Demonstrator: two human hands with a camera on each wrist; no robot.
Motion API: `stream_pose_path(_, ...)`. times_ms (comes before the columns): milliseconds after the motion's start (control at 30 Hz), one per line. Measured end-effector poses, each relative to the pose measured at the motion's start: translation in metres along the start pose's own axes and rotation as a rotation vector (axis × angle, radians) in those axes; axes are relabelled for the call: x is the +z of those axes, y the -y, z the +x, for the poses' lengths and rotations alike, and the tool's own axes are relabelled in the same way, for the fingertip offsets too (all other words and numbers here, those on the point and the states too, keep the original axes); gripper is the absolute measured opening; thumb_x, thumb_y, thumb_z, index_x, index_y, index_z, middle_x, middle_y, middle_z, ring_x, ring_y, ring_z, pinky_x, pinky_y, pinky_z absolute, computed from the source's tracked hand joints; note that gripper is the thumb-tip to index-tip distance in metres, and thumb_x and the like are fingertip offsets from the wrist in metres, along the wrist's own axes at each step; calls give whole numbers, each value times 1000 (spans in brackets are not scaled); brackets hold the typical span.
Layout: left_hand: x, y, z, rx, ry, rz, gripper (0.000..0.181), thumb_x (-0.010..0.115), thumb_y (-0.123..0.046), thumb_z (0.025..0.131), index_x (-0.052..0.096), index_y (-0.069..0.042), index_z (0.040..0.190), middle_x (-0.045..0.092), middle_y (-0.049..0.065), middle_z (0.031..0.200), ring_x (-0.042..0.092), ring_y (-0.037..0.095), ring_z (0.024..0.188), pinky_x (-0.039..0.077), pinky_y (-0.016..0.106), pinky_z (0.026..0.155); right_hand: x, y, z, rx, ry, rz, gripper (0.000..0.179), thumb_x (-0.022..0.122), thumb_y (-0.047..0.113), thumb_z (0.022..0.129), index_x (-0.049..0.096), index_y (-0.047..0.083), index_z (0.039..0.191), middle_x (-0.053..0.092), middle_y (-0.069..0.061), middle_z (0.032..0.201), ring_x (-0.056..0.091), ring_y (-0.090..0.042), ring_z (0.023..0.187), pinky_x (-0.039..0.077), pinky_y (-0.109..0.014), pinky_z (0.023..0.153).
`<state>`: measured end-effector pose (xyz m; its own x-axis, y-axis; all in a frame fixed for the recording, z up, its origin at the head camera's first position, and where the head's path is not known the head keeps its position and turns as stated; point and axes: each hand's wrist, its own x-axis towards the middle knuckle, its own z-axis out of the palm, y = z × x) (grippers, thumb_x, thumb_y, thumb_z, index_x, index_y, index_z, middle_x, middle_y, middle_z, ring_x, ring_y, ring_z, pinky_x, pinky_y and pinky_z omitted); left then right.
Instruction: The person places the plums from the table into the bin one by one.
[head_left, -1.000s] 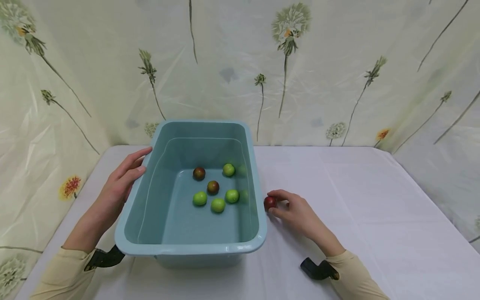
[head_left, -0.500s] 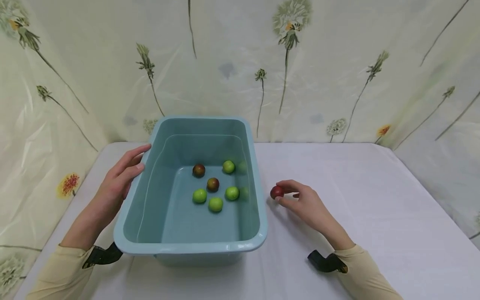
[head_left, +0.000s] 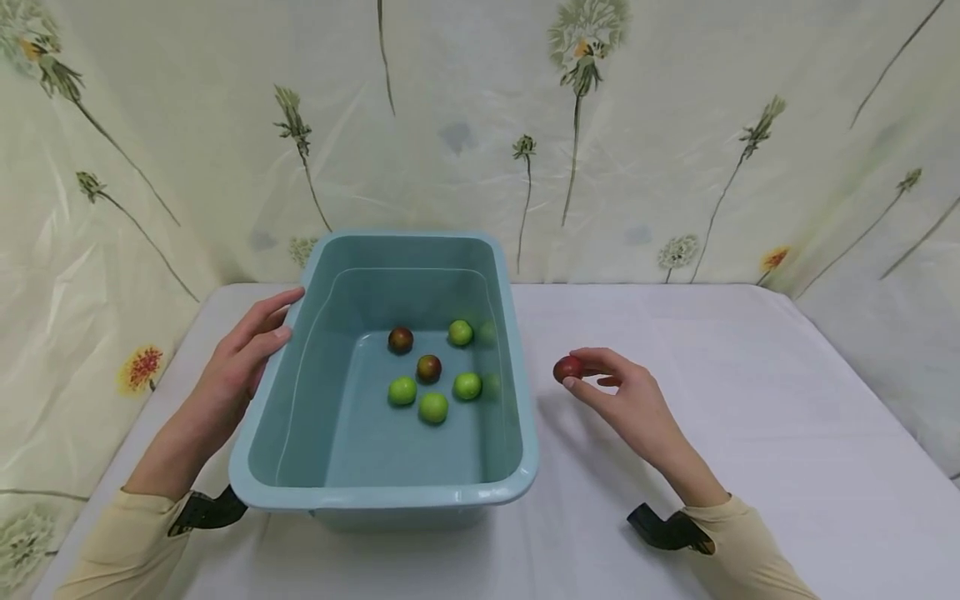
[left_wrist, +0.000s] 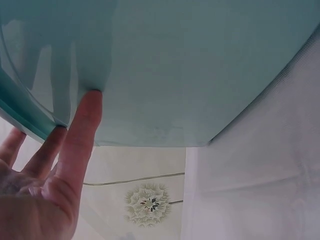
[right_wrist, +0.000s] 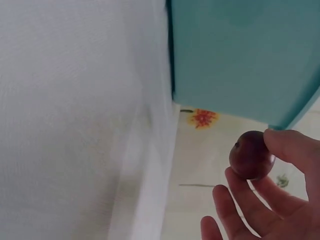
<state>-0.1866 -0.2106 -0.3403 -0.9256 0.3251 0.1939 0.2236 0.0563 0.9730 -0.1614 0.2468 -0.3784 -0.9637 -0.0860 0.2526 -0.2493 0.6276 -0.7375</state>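
Note:
A dark red plum point(head_left: 567, 369) is pinched between the thumb and fingers of my right hand point(head_left: 633, 408), over the table just right of the blue plastic tub point(head_left: 382, 498). In the right wrist view the plum point(right_wrist: 251, 156) shows a small stem dimple. My left hand point(head_left: 236, 367) rests against the tub's left side, its fingers near the rim. The left wrist view has those extended fingers point(left_wrist: 82, 130) touching the tub's outer wall. On the tub's floor lie several green plums point(head_left: 433, 408) and two brownish-red plums point(head_left: 429, 368).
White cloth covers the table point(head_left: 712, 375), which extends to the right of the tub. Behind it hangs a pale curtain point(head_left: 450, 108) printed with dandelions. Each wrist wears a black camera mount, the right one point(head_left: 667, 527) low over the cloth.
My right hand has lifted the dark red plum from beside the tub's right wall, moving it up and to the right. My left hand keeps its place on the tub.

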Motion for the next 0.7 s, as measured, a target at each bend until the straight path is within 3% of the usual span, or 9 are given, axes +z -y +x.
stream_pose_path(333,1,1,0,4,3,-5,46,40,-28,107,35,-26,153,36,8,148,55,19,115,53,29,82,-9,6,1,-32,-32,-14,37,69,33,93,63,15,125,68,1,111,61,-16,105,44,-48,92)
stream_pose_path(700,2,1,0,4,0,-3,47,40,-28,107,34,-26,153,35,8,148,54,19,116,52,29,82,-16,16,18,-83,-61,0,37,69,33,93,63,17,127,67,2,113,60,-12,105,46,-45,91)
